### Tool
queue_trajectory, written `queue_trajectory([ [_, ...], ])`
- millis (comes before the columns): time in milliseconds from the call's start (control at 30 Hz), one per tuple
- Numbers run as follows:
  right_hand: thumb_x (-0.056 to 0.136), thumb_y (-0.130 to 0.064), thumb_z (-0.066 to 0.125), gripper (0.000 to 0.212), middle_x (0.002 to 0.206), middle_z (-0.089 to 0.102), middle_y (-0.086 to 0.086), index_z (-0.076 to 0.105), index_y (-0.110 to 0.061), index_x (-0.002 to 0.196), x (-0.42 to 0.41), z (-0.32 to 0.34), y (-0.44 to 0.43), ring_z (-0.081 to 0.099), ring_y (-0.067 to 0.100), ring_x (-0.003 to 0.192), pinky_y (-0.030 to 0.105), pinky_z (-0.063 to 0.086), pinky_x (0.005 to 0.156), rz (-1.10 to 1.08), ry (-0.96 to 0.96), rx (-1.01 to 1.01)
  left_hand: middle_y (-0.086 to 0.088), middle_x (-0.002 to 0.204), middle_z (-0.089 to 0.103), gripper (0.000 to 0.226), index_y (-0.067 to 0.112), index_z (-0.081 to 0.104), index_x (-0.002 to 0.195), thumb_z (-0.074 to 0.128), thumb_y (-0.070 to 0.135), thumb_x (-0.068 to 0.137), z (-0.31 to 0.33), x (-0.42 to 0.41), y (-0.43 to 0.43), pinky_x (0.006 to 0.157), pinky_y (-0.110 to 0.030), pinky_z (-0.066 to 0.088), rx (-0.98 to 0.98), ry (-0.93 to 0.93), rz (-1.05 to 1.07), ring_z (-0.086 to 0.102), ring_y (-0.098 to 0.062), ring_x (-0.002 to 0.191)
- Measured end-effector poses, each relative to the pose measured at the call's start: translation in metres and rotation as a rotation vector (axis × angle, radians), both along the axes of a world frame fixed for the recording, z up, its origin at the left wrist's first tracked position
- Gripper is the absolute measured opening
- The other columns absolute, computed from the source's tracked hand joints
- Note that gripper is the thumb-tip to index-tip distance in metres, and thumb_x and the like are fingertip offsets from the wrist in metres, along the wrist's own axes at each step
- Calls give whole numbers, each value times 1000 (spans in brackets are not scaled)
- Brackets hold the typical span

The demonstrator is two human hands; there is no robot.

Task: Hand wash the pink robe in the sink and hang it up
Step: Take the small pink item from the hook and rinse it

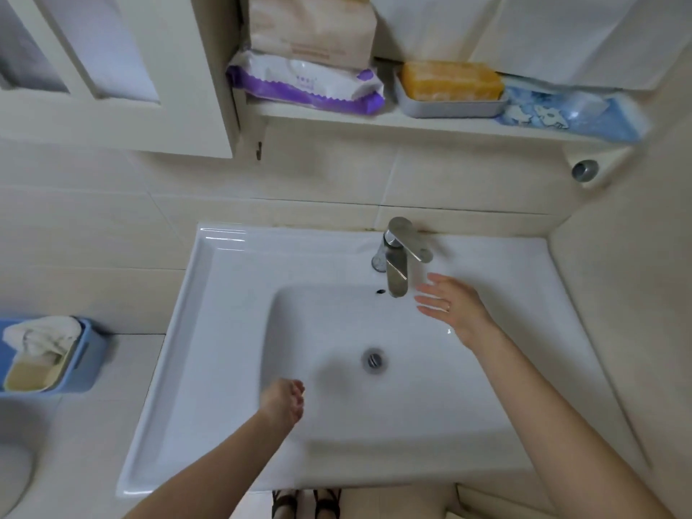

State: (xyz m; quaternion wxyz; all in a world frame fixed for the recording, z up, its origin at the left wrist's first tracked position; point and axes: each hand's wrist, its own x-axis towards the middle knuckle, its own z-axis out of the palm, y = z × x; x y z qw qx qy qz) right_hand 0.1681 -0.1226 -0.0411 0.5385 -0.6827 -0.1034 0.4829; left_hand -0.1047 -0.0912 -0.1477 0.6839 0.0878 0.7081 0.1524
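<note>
A white rectangular sink [232, 331] fills the middle of the view, its basin dry-looking with a metal drain [373, 360] at the centre. A chrome tap [397, 256] stands at the back rim, its lever turned to the right. My right hand [451, 307] hovers just right of the spout, fingers spread, holding nothing. My left hand [284, 404] hangs over the basin's front left part, fingers loosely curled and blurred, with nothing in it. No pink robe is in view.
A shelf above the sink holds a purple wipes pack [307, 82], a tissue pack [314, 28], an orange soap in a grey dish [451, 88] and a blue bag [573, 112]. A blue basket [88, 363] with cloths sits at the left. Sandalled feet [307, 503] show below.
</note>
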Motion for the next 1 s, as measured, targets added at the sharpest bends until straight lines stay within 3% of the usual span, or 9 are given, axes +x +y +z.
queue_trajectory([
  [133, 93, -7, 48, 27, 114, 63, 20, 54, 3, 118, -2, 4, 21, 66, 27, 92, 30, 58, 70, 3, 98, 80, 1, 28, 31, 23, 9, 35, 52, 26, -11, 59, -5, -6, -10, 33, -1, 16, 7, 64, -75, 20, -9, 18],
  [300, 90, 3, 45, 21, 103, 64, 19, 56, 8, 107, 5, 29, 51, 64, 27, 99, 31, 58, 78, -84, 203, 232, -1, 31, 27, 48, 7, 36, 37, 27, -12, 81, -23, -9, -23, 36, -2, 20, 8, 101, -115, 20, -11, 18],
  [367, 89, 4, 45, 26, 103, 64, 18, 56, 9, 112, 6, 33, 53, 66, 25, 95, 31, 58, 76, -56, 191, 225, -1, 31, 27, 44, 7, 38, 43, 28, -13, 81, -22, -8, -26, 38, -2, 20, 33, 98, -127, 21, -12, 18],
  [467, 92, -4, 45, 27, 109, 67, 8, 58, -6, 116, 12, 20, 34, 67, 23, 97, 29, 56, 73, 52, 153, 216, 0, 33, 28, 37, 7, 39, 48, 32, -14, 78, -19, -7, -31, 39, -3, 20, 68, 111, -163, 24, -11, 20],
  [633, 95, -12, 49, 19, 104, 66, 14, 59, -9, 110, 20, -35, 4, 66, 23, 82, 28, 52, 70, -217, 196, 23, 0, 31, 28, 34, 6, 39, 52, 31, -11, 80, -26, -7, -31, 37, -4, 18, 37, 89, -125, 23, -11, 21],
  [733, 95, -10, 47, 21, 101, 66, 15, 58, -6, 113, 13, -67, -11, 65, 22, 78, 27, 52, 67, -254, 182, -142, 0, 34, 32, 32, 6, 43, 56, 33, -8, 84, -28, 0, -26, 40, -7, 22, 15, -13, -130, 29, -12, 26],
  [833, 93, -10, 48, 25, 97, 68, 14, 61, -6, 114, -6, -78, -19, 66, 24, 74, 28, 56, 64, -84, 122, -277, 2, 44, 26, 38, 17, 38, 47, 35, 6, 83, -17, 22, -12, 42, -17, 26, 81, -316, -135, 26, -14, 37],
  [933, 90, -39, 59, 36, 112, 64, 9, 57, -22, 122, -37, -83, -20, 65, 28, 94, 38, 57, 74, 335, 165, -315, -5, 52, 36, 32, 15, 40, 50, 32, 14, 82, 9, 56, 5, 53, -28, 35, 148, -562, -146, 37, -20, 45],
  [1000, 86, -57, 55, 37, 84, 62, 5, 59, -28, 109, -60, -87, -11, 64, 21, 82, 39, 58, 71, 486, 289, -221, -12, 65, 51, 49, 9, 53, 71, 21, 32, 100, 23, 80, 13, 63, -32, 39, 245, -565, -366, 49, -25, 60],
])
